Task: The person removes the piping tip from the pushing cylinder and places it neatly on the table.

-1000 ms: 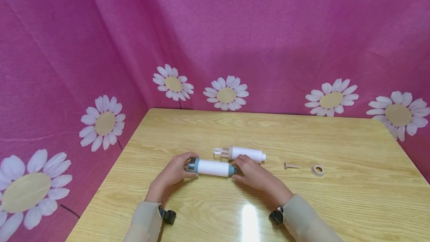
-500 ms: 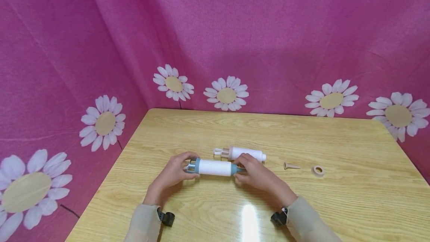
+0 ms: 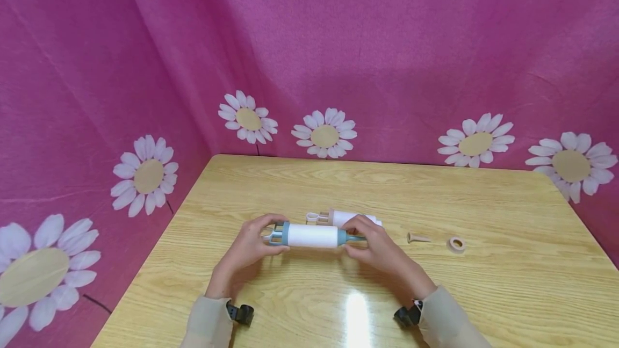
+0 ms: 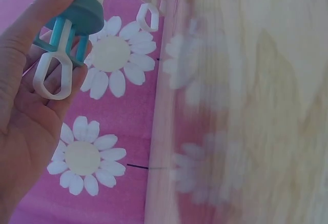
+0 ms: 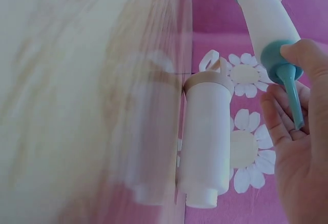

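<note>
Both hands hold a large white syringe [image 3: 312, 236] with teal end caps, level and close over the table. My left hand [image 3: 249, 243] grips its teal collar; in the left wrist view the white plunger ring [image 4: 53, 76] sticks out between teal struts beside the palm. My right hand [image 3: 374, 243] pinches the teal cap at the other end. From that cap a long narrow teal nozzle [image 5: 293, 98] points toward the palm in the right wrist view. Just behind lies a second white syringe [image 5: 206, 137] with a beige collar and a white ring, partly covered by the right hand in the head view.
To the right on the wooden table [image 3: 483, 294] lie a beige nozzle [image 3: 418, 238] and a beige ring cap [image 3: 456, 245]. Pink cloth with daisies [image 3: 324, 136] hangs along the back and left edges of the table.
Both hands have raised the teal-ended syringe a little and shifted it slightly right. More of its nozzle and plunger ring shows. The second syringe and the beige parts stay put.
</note>
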Motion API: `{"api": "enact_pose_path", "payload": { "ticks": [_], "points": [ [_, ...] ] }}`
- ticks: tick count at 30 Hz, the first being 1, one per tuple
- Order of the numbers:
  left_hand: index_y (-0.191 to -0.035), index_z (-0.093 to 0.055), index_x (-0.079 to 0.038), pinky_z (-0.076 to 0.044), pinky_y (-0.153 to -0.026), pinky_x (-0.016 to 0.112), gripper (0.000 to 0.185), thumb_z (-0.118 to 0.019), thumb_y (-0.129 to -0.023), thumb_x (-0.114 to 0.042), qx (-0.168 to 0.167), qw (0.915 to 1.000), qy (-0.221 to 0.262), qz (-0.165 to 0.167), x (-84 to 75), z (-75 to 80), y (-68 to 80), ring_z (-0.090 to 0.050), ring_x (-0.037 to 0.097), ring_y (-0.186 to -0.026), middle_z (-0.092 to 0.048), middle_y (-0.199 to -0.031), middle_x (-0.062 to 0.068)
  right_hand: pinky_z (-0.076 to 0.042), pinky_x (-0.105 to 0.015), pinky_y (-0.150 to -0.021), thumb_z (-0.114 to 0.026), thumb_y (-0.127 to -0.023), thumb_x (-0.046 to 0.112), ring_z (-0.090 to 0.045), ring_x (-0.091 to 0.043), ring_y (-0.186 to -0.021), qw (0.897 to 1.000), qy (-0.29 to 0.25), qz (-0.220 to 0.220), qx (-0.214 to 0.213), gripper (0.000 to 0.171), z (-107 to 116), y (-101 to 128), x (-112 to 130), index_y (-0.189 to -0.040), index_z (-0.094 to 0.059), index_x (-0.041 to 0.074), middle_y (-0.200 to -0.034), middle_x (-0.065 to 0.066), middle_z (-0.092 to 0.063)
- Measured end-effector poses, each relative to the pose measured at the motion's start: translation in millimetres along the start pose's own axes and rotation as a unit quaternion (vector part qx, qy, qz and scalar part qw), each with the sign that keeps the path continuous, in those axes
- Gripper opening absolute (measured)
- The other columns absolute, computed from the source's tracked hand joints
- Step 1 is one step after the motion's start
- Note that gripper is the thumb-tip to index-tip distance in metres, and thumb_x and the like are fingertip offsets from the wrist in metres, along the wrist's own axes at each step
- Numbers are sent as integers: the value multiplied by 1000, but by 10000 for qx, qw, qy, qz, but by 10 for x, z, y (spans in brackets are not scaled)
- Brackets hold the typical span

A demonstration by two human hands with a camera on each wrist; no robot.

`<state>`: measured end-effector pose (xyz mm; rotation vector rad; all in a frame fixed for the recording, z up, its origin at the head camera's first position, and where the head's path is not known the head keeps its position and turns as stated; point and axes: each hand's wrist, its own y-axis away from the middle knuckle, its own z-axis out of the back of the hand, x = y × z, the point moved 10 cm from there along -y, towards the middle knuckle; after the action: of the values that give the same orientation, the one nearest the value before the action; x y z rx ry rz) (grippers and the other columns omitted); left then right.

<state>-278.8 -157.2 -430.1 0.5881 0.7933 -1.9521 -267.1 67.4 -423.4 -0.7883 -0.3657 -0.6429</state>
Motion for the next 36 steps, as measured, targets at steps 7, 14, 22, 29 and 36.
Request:
{"api": "enact_pose_path", "payload": {
  "ticks": [7, 14, 22, 29, 36],
  "points": [
    [-121, -63, -12, -55, -90, 48, 54, -87, -73, -17, 51, 9998, 96, -154, -159, -96, -69, -66, 22, -107, -70, -120, 5, -59, -24, -76, -80, -76, 3, -64, -13, -90, 9997, 125, 56, -224, 36, 170, 118, 0, -106, -61, 8, -102, -2, -64],
    [-122, -62, -10, -55, -93, 46, 56, -87, -73, -19, 146, 9992, 177, -316, -320, -253, -156, -65, 23, -111, -69, -122, 7, -57, -23, -75, -81, -73, -1, -61, -11, -89, 9986, 236, 212, -425, 39, 371, 264, 2, -105, -62, 7, -101, -1, -63],
    [-123, -61, -9, -57, -88, 41, 56, -86, -74, -17, 284, 9983, 359, -370, -454, -468, -257, -64, 22, -110, -67, -123, 8, -55, -17, -77, -82, -69, -5, -61, -12, -88, 9975, 313, 211, -603, 46, 573, 429, -55, -108, -63, 10, -103, -1, -64],
    [-125, -60, -6, -56, -90, 44, 58, -86, -74, -16, 372, 9967, 515, -510, -567, -640, -328, -63, 24, -112, -65, -126, 11, -50, -10, -80, -82, -67, -8, -60, -10, -88, 9966, 379, 162, -719, 48, 739, 546, -78, -107, -64, 10, -102, 0, -64],
    [-117, -61, -12, -53, -99, 43, 52, -87, -73, -19, 455, 9963, 329, -645, -698, -789, -407, -60, 26, -120, -65, -129, 11, -53, -13, -80, -83, -68, -3, -61, -5, -91, 9951, 675, -184, -705, 44, 857, 708, -182, -105, -65, 11, -102, 3, -65]
  ]
}}
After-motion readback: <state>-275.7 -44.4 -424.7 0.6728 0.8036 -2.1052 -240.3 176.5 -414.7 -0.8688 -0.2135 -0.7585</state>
